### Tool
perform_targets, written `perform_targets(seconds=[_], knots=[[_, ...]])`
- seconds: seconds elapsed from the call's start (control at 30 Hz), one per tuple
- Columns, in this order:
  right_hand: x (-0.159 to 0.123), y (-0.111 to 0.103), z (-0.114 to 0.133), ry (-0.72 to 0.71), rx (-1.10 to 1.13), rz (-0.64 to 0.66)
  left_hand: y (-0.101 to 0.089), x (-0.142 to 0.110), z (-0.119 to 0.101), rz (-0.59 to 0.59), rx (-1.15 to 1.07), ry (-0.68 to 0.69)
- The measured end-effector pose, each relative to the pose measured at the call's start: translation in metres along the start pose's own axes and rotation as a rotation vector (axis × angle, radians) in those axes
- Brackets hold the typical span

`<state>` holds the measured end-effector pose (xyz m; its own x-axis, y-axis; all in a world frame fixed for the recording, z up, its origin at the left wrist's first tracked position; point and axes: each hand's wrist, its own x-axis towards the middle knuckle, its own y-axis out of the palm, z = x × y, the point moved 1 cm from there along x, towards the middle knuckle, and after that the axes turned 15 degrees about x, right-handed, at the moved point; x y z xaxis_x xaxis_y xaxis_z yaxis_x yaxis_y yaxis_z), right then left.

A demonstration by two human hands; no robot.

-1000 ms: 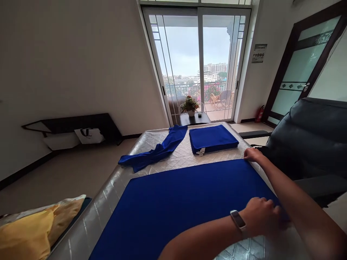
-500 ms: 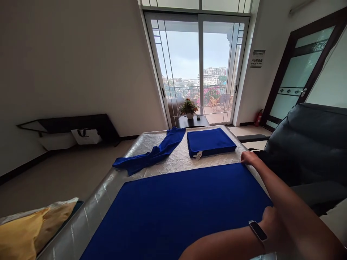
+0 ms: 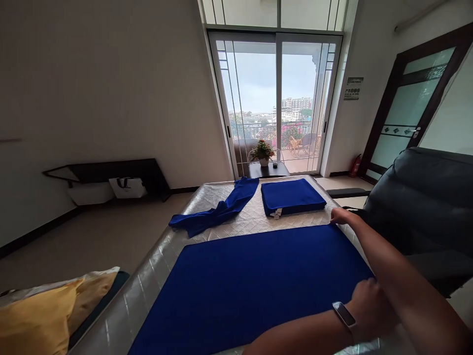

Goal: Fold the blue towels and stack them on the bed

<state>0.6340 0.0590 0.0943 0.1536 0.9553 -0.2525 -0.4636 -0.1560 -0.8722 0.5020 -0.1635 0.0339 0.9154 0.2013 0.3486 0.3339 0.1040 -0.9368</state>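
A large blue cloth (image 3: 254, 281) is spread flat on a silvery quilted surface (image 3: 142, 291). My right hand (image 3: 340, 216) reaches to its far right corner and pinches the fabric there. My left hand (image 3: 371, 305), with a fitness band (image 3: 344, 314) on the wrist, is closed at the cloth's right edge, nearer to me; my right forearm hides part of its fingers. Beyond the cloth lies a neat folded stack of blue fabric (image 3: 293, 195) with white tags on its near side. Left of that stack is a loose, crumpled blue cloth (image 3: 218, 211).
A black armchair (image 3: 436, 197) stands close on the right. Yellow cushions (image 3: 40, 310) are at the lower left. A small table with a flower pot (image 3: 263, 155) stands past the far edge, before a sliding glass door (image 3: 279, 98). A white bag (image 3: 127, 188) rests by the left wall.
My left hand has moved right along the near part of the cloth to its right edge. My right hand stays at the far corner. The camera view has tilted slightly up.
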Motion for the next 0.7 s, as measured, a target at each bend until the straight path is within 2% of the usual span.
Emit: perform_targets(seconds=[0.07, 0.17, 0.27, 0.37, 0.43, 0.5, 0.6, 0.7], knots=[[-0.005, -0.006, 0.013, -0.013, 0.092, 0.033, -0.021, -0.017, 0.010, 0.001, -0.050, -0.106], [-0.012, -0.012, 0.040, -0.081, 0.267, 0.066, -0.061, -0.056, 0.029, -0.017, -0.160, -0.272], [-0.020, -0.012, 0.078, -0.214, 0.455, 0.094, -0.112, -0.108, 0.045, -0.109, -0.336, -0.498], [-0.027, 0.001, 0.131, -0.359, 0.601, 0.163, -0.161, -0.170, 0.057, -0.214, -0.517, -0.776], [-0.032, 0.018, 0.175, -0.470, 0.737, 0.251, -0.186, -0.215, 0.060, -0.294, -0.607, -0.949], [-0.038, 0.041, 0.223, -0.602, 0.852, 0.324, -0.202, -0.261, 0.060, -0.415, -0.638, -1.085], [-0.050, 0.083, 0.299, -0.774, 0.799, 0.311, -0.213, -0.335, 0.051, -0.623, -0.593, -1.299], [-0.063, 0.127, 0.372, -0.856, 0.690, 0.269, -0.215, -0.407, 0.037, -0.766, -0.448, -1.552]])
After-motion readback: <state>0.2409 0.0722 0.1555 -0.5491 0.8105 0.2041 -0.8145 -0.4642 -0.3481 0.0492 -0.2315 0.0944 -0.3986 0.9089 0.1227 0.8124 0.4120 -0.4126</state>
